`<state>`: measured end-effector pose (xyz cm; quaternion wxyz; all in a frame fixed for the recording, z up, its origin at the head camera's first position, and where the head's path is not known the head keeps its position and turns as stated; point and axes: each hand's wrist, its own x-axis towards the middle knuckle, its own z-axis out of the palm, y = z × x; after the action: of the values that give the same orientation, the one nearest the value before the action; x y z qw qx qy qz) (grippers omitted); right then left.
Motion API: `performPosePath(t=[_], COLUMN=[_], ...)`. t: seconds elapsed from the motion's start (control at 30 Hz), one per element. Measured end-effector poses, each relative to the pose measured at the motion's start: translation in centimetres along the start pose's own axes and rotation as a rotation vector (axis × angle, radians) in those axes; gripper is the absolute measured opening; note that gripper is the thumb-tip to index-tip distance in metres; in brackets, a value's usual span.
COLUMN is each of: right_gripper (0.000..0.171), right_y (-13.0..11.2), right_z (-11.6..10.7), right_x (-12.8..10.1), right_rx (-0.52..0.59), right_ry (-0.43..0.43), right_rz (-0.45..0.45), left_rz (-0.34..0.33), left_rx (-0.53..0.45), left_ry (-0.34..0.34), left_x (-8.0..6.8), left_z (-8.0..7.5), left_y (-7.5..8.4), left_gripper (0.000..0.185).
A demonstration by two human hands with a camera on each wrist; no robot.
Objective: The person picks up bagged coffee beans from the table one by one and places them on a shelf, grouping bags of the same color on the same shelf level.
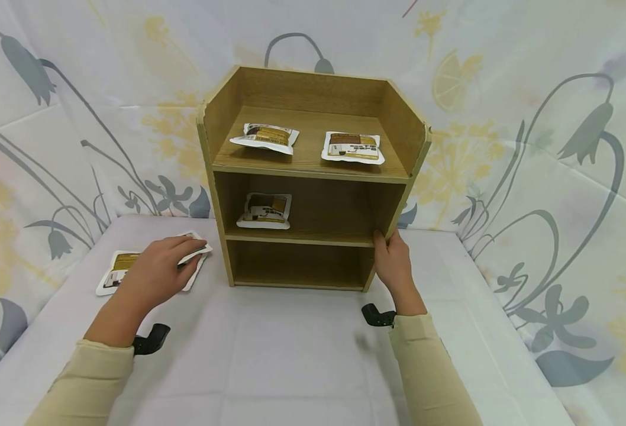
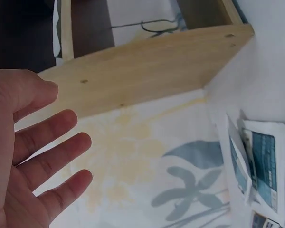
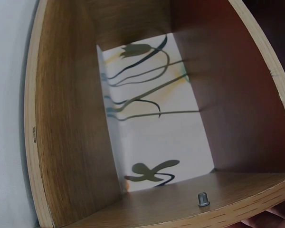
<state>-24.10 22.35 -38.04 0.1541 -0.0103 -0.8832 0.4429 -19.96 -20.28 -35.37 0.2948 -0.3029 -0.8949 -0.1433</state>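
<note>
While left grip [image 1: 155,269] gapes near a tilted packet [image 2: 239,164], right grip [image 1: 395,263] clamps the shelf [image 1: 313,239], long axis vertical.

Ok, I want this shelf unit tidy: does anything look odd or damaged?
A metal peg juts from an inner side panel of the shelf unit, in the right wrist view. It seems to support nothing, which looks odd.

Left of the shelf [image 1: 315,175], the left hand [image 1: 158,267] is partly hiding a packet [image 1: 124,260] whose print [image 1: 113,277] is seemingly blurring; before the shelf, both sleeves [image 1: 434,371] are being cut off.
</note>
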Motion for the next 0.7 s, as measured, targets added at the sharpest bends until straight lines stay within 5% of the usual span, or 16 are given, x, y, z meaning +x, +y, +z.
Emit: performPosePath(t=[0.43, 0.7], right_gripper=[0.053, 0.052], right_y=[-0.1, -0.1], right_z=[0.0, 0.0], right_x=[0.0, -0.1], right_rx=[0.009, 0.005], right_ry=[0.000, 0.006], right_rz=[0.003, -0.004], left_rz=[-0.177, -0.228], left_rx=[0.015, 0.010], left_ry=[-0.161, -0.218], left_x=[-2.0, -3.5], left_z=[-0.7, -0.4], left_y=[-0.9, -2.5], left_gripper=[0.030, 0.032])
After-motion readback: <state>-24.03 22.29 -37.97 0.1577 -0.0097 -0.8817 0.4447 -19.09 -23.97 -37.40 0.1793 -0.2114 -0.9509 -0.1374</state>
